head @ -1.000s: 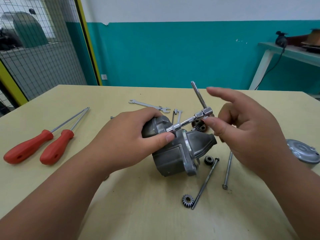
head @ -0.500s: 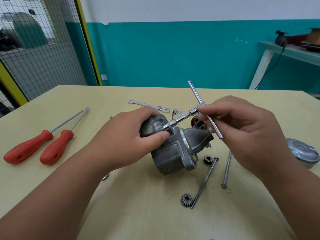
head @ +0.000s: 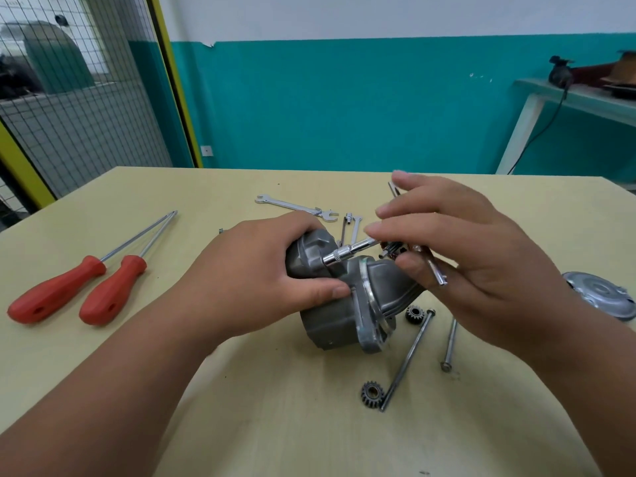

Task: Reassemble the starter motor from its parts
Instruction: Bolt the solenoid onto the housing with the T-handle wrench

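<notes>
While left hand [head: 261, 280] holds motor housing [head: 344, 315], right hand [head: 481, 263] pinches T-handle wrench [head: 347, 253].

Bare table [head: 275, 435] lay open at the near edge, between the forearms, and along the far strip beyond the spanner [head: 292, 205]. The middle was crowded — the left hand [head: 261, 287] gripped the housing [head: 337, 318], and the right hand [head: 475, 263] held the wrench [head: 347, 251] over it. Right of the housing, two bolts [head: 407, 359] and two gears [head: 372, 394] littered the way to the cover [head: 600, 297]. Two screwdrivers [head: 58, 297] lay well left of the left hand.
</notes>
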Action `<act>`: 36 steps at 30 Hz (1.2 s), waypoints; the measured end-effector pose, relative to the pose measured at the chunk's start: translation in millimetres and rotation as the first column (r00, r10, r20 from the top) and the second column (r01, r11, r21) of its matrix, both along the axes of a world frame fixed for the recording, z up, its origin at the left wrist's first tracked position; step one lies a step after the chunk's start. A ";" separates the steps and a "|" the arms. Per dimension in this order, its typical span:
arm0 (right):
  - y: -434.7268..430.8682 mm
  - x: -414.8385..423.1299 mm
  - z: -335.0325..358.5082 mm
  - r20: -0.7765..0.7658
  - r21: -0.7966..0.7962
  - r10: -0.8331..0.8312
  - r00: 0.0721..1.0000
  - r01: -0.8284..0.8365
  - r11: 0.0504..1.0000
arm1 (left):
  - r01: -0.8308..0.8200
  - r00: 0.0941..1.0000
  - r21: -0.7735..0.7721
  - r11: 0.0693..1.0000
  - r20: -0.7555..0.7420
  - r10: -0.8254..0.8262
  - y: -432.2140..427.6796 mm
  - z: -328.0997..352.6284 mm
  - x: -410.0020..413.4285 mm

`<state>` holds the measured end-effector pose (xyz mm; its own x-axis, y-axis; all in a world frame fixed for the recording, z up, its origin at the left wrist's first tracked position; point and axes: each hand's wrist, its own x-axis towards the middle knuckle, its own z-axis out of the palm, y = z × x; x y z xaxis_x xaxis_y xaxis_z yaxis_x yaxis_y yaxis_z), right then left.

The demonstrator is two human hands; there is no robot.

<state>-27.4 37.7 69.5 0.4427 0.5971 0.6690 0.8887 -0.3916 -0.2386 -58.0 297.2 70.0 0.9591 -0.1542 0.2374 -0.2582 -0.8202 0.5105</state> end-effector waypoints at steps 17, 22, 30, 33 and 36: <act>17.9 -17.0 -3.5 -0.103 0.084 -0.170 0.980 0.179 0.980 | -0.001 0.995 0.180 0.984 0.102 -0.018 -15.5 2.0 -5.9; 18.6 -18.3 -1.5 -0.179 0.118 -0.161 0.971 0.184 0.976 | -0.008 0.993 0.220 0.976 0.116 -0.018 -17.3 1.7 -5.4; 20.1 -19.1 -1.9 -0.270 0.160 -0.151 0.951 0.199 0.967 | -0.031 0.991 0.240 0.970 0.134 -0.002 -18.7 1.0 -5.8; 20.9 -18.7 -0.5 -0.308 0.166 -0.151 0.939 0.209 0.964 | -0.043 0.990 0.239 0.970 0.143 0.009 -19.3 1.0 -6.1; 21.9 -19.0 1.2 -0.334 0.172 -0.150 0.930 0.217 0.961 | -0.051 0.989 0.245 0.968 0.144 0.015 -19.5 1.5 -5.7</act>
